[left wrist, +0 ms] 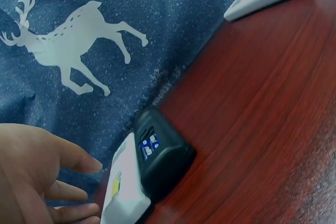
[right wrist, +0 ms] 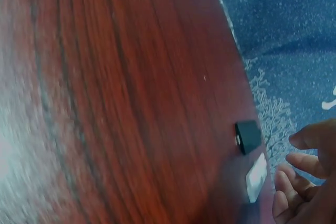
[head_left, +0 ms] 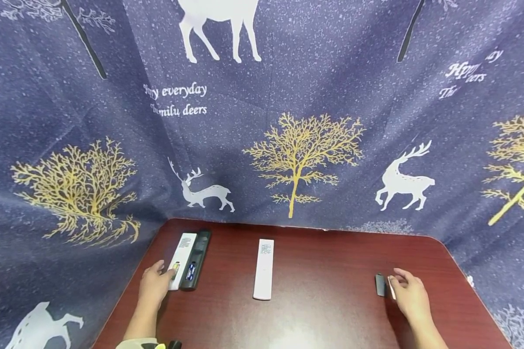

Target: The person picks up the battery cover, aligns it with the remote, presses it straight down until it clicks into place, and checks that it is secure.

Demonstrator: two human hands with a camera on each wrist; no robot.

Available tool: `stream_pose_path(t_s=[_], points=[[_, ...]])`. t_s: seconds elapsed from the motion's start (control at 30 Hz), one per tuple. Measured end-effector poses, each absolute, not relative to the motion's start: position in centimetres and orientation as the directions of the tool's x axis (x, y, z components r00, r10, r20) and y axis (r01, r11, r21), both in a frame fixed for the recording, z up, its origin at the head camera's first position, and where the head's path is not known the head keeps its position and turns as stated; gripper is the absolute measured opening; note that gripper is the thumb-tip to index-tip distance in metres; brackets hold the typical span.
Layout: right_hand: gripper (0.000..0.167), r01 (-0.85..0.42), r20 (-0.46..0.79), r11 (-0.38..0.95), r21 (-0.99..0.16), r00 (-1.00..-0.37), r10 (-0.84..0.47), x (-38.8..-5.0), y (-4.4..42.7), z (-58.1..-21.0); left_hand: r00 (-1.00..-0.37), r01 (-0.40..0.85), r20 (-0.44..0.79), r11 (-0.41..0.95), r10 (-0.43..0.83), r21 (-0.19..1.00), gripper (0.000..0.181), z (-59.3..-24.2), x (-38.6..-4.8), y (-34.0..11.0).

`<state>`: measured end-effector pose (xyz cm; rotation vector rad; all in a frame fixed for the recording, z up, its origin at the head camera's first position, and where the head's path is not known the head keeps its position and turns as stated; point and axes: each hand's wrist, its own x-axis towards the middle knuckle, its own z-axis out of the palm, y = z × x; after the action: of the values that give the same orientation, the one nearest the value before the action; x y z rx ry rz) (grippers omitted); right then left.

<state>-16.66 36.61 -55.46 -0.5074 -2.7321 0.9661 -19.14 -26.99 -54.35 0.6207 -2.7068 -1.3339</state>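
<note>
A white remote control lies back side up at the table's left, its battery bay uncovered and a yellow battery showing. Right beside it is a black remote control with blue batteries in its uncovered bay. My left hand is at the white remote's left edge, fingers extended; whether they touch it I cannot tell. On the right side lie a black battery cover and a white battery cover. Close beside the white cover is my right hand, fingers loosely bent, with nothing visibly held in the right wrist view.
Another white remote control lies face down at the table's middle. The reddish-brown table meets a blue curtain printed with deer and trees along its back and sides. A small dark object shows at the bottom edge by the left sleeve.
</note>
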Motion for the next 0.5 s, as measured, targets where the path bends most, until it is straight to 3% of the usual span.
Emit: stream_pose_path(t_s=[0.5], points=[[0.05, 0.337, -0.052, 0.72, -0.607, -0.921, 0.387, -17.1, 38.5, -56.1, -0.92, -0.356, -0.147, 0.616, -0.364, 0.703, 0.066, -54.8, -19.1, -27.7]])
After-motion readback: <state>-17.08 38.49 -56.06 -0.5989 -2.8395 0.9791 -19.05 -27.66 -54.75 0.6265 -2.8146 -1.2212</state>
